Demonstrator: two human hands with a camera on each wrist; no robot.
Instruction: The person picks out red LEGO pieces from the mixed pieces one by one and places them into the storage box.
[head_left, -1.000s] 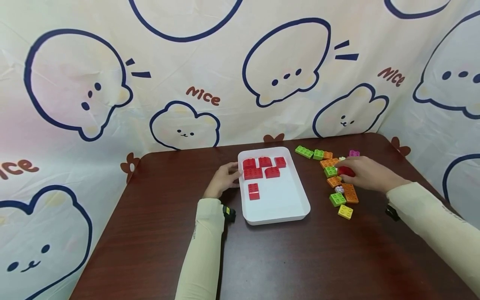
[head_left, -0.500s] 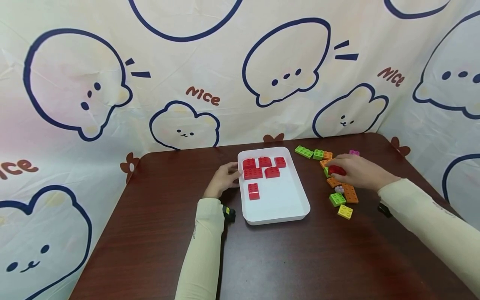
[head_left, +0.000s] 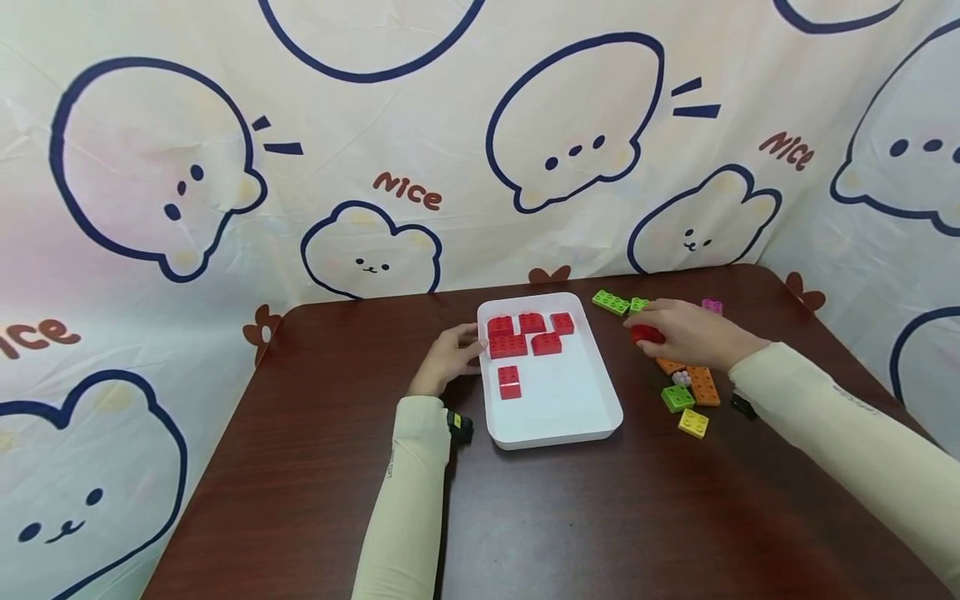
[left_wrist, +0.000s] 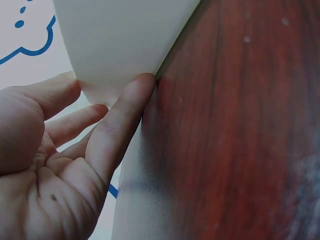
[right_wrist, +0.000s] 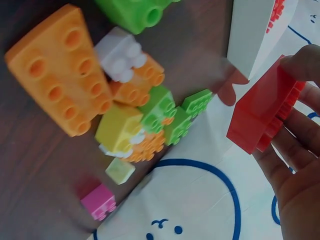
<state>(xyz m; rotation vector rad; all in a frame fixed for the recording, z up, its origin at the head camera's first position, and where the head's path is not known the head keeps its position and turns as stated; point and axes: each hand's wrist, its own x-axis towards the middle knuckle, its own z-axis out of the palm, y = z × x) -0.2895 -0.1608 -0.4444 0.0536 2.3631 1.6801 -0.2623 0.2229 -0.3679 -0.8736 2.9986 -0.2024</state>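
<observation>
My right hand (head_left: 686, 332) pinches a red toy brick (right_wrist: 265, 107) between thumb and fingers. In the head view it is over the far part of the loose bricks and hides some of them. The brick's studs face my palm in the right wrist view. My left hand (head_left: 448, 360) holds the left side of a white tray (head_left: 558, 417), its thumb (left_wrist: 137, 92) on the outer wall and the other fingertips at the wall's edge. Several red bricks (head_left: 507, 346) lie in the tray's far part, with a separate red piece (head_left: 509, 382) nearer its middle.
Right of the tray lie loose bricks, among them an orange one (right_wrist: 60, 72), a green one (head_left: 677, 398), a yellow one (head_left: 693, 423) and a magenta one (right_wrist: 99, 201). A long green brick (head_left: 611, 302) is near the table's back edge, before a patterned cloth (head_left: 465, 150).
My right hand has moved left with the red brick, from the right side of the loose bricks toward the tray. The left hand and tray stay put.
</observation>
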